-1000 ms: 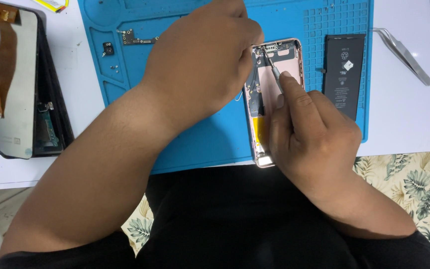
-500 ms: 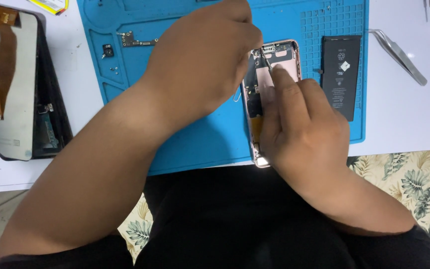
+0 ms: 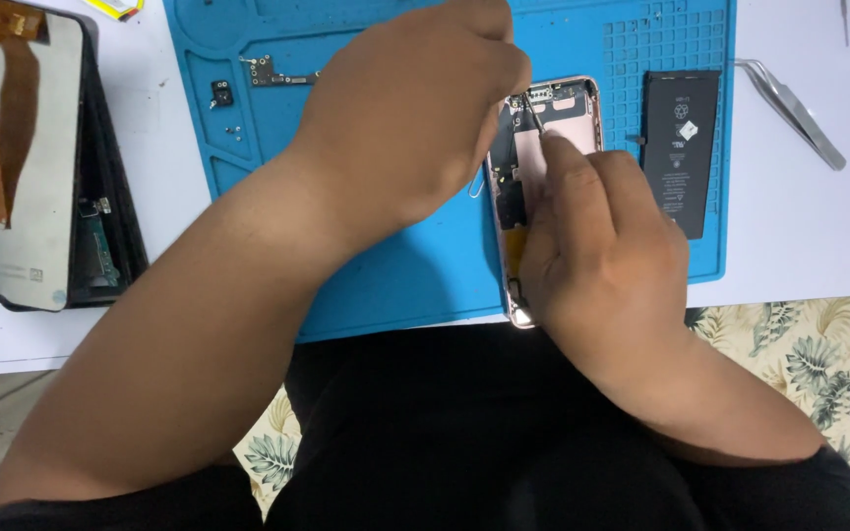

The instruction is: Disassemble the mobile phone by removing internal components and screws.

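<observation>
an opened phone body (image 3: pixel 555 128) with a rose-gold frame lies face-up on the blue repair mat (image 3: pixel 395 265), its top end pointing away from the person and its lower end close to the mat's near edge. inside it, dark parts and a yellowish patch show along the left side; the rest is covered by the hands.

the right hand (image 3: pixel 597 256) rests on the lower half of the phone, its fingers pressed together around a thin dark tool (image 3: pixel 533 113) whose tip sits in the upper part of the phone's interior. the left hand (image 3: pixel 415 118) comes in from the left, curled over the phone's upper left edge — its fingers are bent, but what they pinch, if anything, cannot be told from here.

just beside the phone on the right, a black rectangular battery (image 3: pixel 681 147) lies flat on the mat's gridded part. further right, off the mat on the white table (image 3: pixel 819 236), sit metal tweezers (image 3: pixel 794 108). on the mat's upper left are a small black component (image 3: pixel 220 92) and a thin metal strip part (image 3: pixel 273 71), well apart from the phone. a tiny wire loop (image 3: pixel 477 189) lies on the mat just left of the phone.

at the far left of the table — a detached screen panel (image 3: pixel 17 157) with an orange flex ribbon lying over a dark device.
</observation>
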